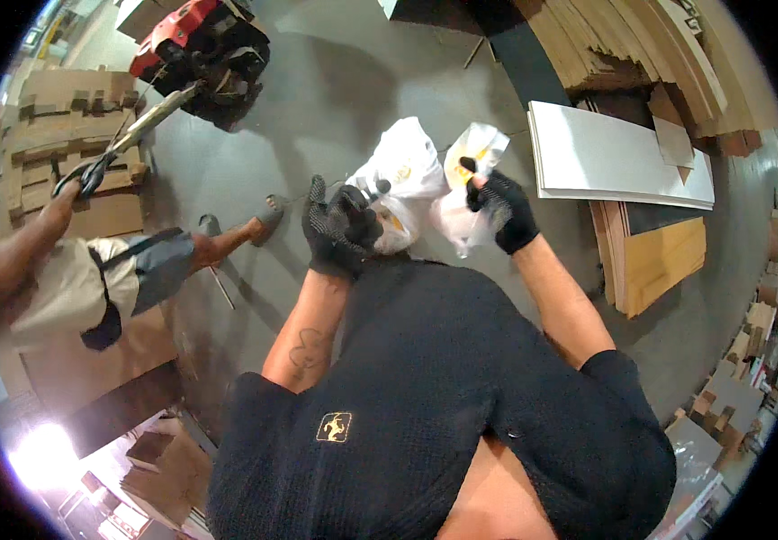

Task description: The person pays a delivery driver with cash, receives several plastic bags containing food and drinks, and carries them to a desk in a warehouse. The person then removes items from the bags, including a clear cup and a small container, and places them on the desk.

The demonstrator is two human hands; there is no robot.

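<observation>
Two gloved hands are in front of me over white plastic bags. My left hand (342, 227), in a black dotted glove, has curled fingers at the near left edge of a bulging white plastic bag (409, 153), its index finger sticking up. A lower bulge of white plastic (396, 236) shows beside that hand; whether it belongs to the same bag I cannot tell. My right hand (506, 212), gloved alike, pinches a thin, translucent plastic bag (461, 225) with yellow print. The contents of the bags are hidden.
On the left a person (74, 279) grips the handle (146, 121) of a red and black machine (200, 58). Stacked flat cardboard (74, 153) lies behind. At right are white panels (623, 157), a yellowish board (668, 265) and piled cardboard sheets (623, 45). Grey floor (344, 90) lies between.
</observation>
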